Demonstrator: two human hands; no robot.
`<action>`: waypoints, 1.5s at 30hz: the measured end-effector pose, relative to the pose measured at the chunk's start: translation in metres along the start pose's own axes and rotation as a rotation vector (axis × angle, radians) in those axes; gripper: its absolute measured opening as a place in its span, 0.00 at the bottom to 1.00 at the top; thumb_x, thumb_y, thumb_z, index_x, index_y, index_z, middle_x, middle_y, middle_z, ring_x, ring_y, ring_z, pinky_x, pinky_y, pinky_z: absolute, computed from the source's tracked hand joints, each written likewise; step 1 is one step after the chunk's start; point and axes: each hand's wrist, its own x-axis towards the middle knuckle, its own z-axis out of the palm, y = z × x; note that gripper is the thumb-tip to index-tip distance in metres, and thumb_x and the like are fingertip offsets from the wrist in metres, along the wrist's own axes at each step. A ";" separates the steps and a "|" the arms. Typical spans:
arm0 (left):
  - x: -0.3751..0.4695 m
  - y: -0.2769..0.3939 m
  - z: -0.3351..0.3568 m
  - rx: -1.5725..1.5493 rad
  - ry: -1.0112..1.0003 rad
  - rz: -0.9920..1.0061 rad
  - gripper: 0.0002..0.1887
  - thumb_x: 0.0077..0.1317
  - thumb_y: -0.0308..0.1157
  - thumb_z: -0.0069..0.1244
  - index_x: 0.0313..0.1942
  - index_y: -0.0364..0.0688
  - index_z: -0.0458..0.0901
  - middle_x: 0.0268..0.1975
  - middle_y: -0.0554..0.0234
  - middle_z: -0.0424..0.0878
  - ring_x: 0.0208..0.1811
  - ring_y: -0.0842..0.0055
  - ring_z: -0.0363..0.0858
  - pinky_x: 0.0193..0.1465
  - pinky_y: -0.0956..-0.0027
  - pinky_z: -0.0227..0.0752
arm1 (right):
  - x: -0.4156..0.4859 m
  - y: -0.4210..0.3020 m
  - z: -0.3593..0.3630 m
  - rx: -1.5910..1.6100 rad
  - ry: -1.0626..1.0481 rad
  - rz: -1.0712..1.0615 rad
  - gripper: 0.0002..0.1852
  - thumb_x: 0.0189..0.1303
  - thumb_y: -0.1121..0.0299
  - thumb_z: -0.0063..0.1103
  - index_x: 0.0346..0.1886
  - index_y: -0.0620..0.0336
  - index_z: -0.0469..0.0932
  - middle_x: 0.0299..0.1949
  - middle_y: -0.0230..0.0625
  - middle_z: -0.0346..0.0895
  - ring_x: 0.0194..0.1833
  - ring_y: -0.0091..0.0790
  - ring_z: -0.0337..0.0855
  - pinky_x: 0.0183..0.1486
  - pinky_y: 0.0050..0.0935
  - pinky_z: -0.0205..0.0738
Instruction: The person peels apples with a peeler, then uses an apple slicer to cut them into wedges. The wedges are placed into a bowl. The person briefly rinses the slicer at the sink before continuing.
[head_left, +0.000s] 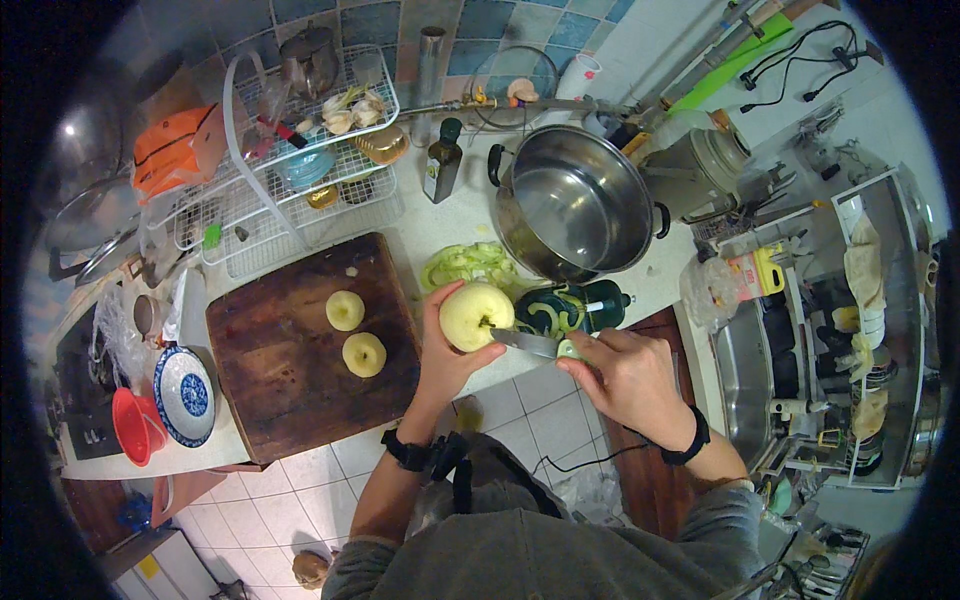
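Note:
My left hand (448, 365) cups a peeled, pale yellow apple (474, 311) over the front edge of the counter. In my right hand (637, 375) is a small paring knife (525, 343) with a pale green handle; its tip meets the apple beside the stem hollow. Behind the apple lies a heap of green peelings (471, 264). More peel strips rest on a dark green object (574, 304), which I cannot identify. Two more peeled apples, one farther back (345, 310) and one nearer (364, 355), sit on a dark wooden cutting board (292, 390) to the left.
A steel pot (574, 202) stands behind the peelings, with a dark bottle (442, 161) to its left. Left of the board are a blue-and-white dish (184, 397) and a red plastic container (135, 426). A wire rack (300, 165) holds garlic. The sink (742, 375) is at right.

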 end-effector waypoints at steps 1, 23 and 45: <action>0.000 0.001 0.001 0.039 0.014 0.007 0.47 0.47 0.28 0.72 0.66 0.40 0.59 0.61 0.57 0.70 0.62 0.71 0.73 0.66 0.66 0.68 | 0.001 -0.002 -0.002 -0.010 -0.004 -0.009 0.16 0.60 0.55 0.66 0.41 0.58 0.84 0.24 0.37 0.79 0.23 0.39 0.82 0.24 0.37 0.75; 0.004 0.031 0.015 0.292 0.121 0.042 0.39 0.49 0.28 0.69 0.60 0.39 0.65 0.54 0.57 0.76 0.55 0.72 0.77 0.59 0.67 0.72 | 0.031 -0.009 -0.024 -0.203 -0.079 -0.092 0.14 0.58 0.56 0.66 0.33 0.57 0.80 0.22 0.36 0.75 0.22 0.41 0.81 0.22 0.38 0.72; 0.014 0.037 0.006 0.435 -0.296 -0.174 0.38 0.49 0.35 0.70 0.57 0.38 0.66 0.47 0.54 0.80 0.47 0.70 0.81 0.52 0.67 0.75 | 0.079 -0.008 -0.031 -0.537 -0.072 -0.846 0.04 0.42 0.67 0.63 0.17 0.53 0.81 0.20 0.32 0.78 0.28 0.34 0.81 0.34 0.29 0.70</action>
